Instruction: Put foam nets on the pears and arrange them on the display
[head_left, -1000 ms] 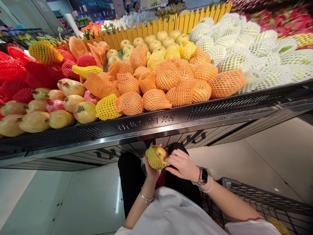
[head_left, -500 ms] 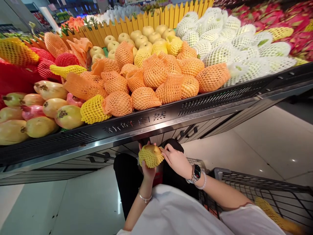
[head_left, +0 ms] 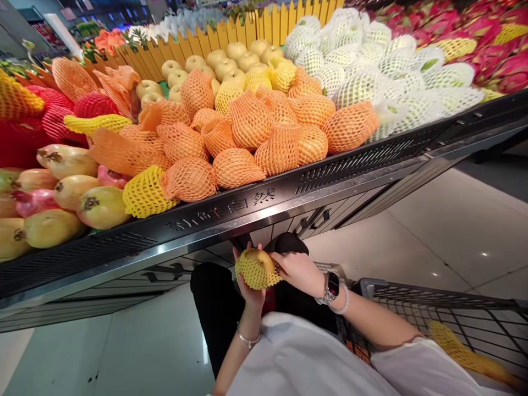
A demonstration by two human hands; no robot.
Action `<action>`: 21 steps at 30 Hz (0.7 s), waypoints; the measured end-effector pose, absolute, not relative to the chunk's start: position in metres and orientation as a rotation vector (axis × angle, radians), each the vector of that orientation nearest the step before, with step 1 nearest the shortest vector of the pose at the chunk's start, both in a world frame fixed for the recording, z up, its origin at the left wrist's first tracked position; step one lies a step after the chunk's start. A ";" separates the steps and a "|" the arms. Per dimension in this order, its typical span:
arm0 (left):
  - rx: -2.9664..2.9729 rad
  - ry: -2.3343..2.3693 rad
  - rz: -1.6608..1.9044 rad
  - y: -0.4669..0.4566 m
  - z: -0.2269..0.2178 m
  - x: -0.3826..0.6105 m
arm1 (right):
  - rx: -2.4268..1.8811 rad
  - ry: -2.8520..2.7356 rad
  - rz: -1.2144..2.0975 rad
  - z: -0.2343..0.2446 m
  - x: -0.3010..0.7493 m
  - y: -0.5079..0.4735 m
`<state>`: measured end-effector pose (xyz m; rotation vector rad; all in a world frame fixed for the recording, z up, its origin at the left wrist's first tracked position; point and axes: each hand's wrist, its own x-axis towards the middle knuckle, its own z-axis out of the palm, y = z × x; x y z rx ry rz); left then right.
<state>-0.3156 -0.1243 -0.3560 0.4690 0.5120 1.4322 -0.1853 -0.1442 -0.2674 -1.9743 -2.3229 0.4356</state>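
Observation:
My left hand (head_left: pixel 248 290) cups a yellowish fruit (head_left: pixel 256 268) from below; the fruit sits partly inside a yellow foam net sleeve. My right hand (head_left: pixel 297 270), with a watch and bead bracelet at the wrist, pinches the edge of that net at the fruit's right side. Both hands are low, just below the front rail of the fruit stand (head_left: pixel 231 212). Right above, on the stand, lies a pile of orange-netted fruit (head_left: pixel 251 129).
Bare mangoes (head_left: pixel 61 198) lie at the left, pale pears (head_left: pixel 223 60) at the back, white-netted fruit (head_left: pixel 371 77) at the right. A wire shopping cart (head_left: pixel 445 319) stands at my right with a yellow net in it. Pale tiled floor lies around.
The view has drifted left and down a little. My hands keep the fruit; the right fingers have shifted along the net's edge and the fruit has turned slightly.

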 end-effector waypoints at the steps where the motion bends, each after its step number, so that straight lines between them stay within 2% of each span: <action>1: 0.466 0.510 1.428 -0.125 -0.357 -0.315 | -2.013 -2.301 0.436 -0.268 -0.185 -0.143; 9: 0.467 0.506 1.364 -0.128 -0.359 -0.310 | -2.092 -1.990 0.471 -0.280 -0.177 -0.123; 16: 0.330 0.656 1.243 -0.123 -0.358 -0.314 | -1.480 -1.257 1.140 -0.307 -0.179 -0.115; 18: 0.332 0.664 1.243 -0.121 -0.360 -0.317 | -1.468 -1.277 1.136 -0.307 -0.179 -0.116; 21: 0.407 0.629 1.282 -0.119 -0.364 -0.325 | -1.524 -1.484 0.894 -0.297 -0.177 -0.121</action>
